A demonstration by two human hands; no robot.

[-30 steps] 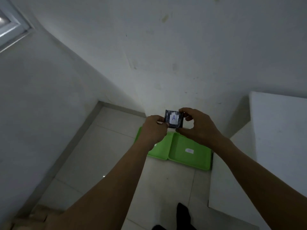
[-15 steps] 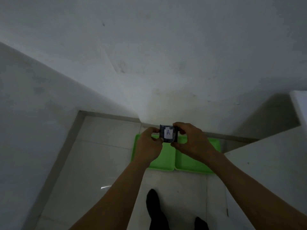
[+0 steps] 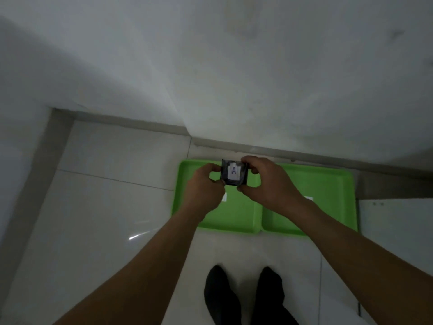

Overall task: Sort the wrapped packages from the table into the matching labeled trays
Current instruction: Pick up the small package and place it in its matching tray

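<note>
Green plastic trays sit side by side on the tiled floor against the wall: the left tray (image 3: 187, 207) and the right tray (image 3: 332, 195), each bearing a small white label too blurred to read. Above them, the left hand (image 3: 203, 188) and right hand (image 3: 267, 181) pinch a dark wrapped package (image 3: 234, 172) marked "A" between fingertips.
</note>
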